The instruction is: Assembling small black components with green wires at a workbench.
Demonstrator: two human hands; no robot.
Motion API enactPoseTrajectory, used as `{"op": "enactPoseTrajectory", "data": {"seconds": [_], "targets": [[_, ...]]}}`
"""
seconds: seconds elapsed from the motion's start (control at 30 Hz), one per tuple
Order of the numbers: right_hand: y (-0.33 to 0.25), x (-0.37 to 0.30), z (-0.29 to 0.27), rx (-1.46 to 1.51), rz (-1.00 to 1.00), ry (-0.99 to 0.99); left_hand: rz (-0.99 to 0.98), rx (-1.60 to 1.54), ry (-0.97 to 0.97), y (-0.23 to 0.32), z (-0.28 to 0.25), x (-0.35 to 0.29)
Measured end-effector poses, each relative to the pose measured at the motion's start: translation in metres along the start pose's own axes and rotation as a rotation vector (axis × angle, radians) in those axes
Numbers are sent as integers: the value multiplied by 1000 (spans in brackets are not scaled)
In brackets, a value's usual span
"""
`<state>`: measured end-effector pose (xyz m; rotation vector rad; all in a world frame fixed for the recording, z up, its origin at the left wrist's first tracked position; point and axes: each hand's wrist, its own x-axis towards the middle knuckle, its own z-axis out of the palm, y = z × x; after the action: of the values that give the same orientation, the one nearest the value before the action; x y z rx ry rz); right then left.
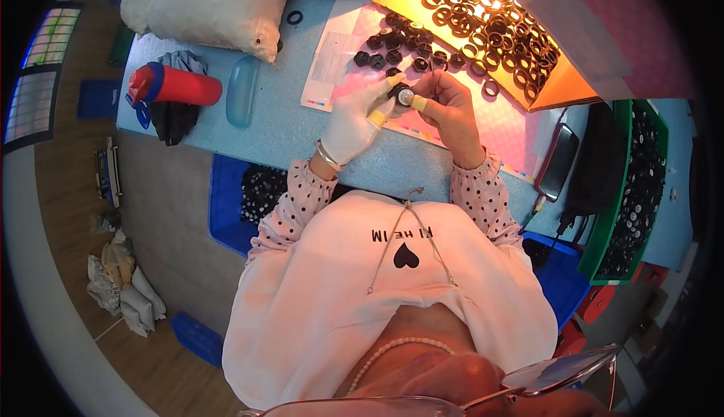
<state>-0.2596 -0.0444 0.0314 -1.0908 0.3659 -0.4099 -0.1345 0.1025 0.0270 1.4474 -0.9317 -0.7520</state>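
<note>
My left hand (348,124) wears a white glove with yellow covers on its fingertips. It pinches a small black round part with a silvery centre (406,96) above the front of a pink sheet (339,66). My right hand (457,115), bare except for a yellow cover on the thumb, is closed at the same part from the other side. A thin dark sliver shows by its fingertips, too small to name. Just beyond both hands, several black round parts (411,38) lie loosely grouped on the sheet. Some have pale centres.
A lit, open cardboard box (562,89) of black rings (520,47) stands at the far right. Leftward are a red bottle (188,87), a light blue case (241,93) and a stuffed white sack (204,10). A phone (559,160) and a green bin (661,127) of black parts sit right.
</note>
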Motion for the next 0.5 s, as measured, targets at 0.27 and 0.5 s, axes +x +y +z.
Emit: {"op": "enactPoseTrajectory", "data": {"seconds": [0.27,0.5], "targets": [[6,3,1,-47,7,3,-30,106,92,-3,6,-2],[12,2,2,-23,-10,40,-117,-131,160,-2,19,-3]]}}
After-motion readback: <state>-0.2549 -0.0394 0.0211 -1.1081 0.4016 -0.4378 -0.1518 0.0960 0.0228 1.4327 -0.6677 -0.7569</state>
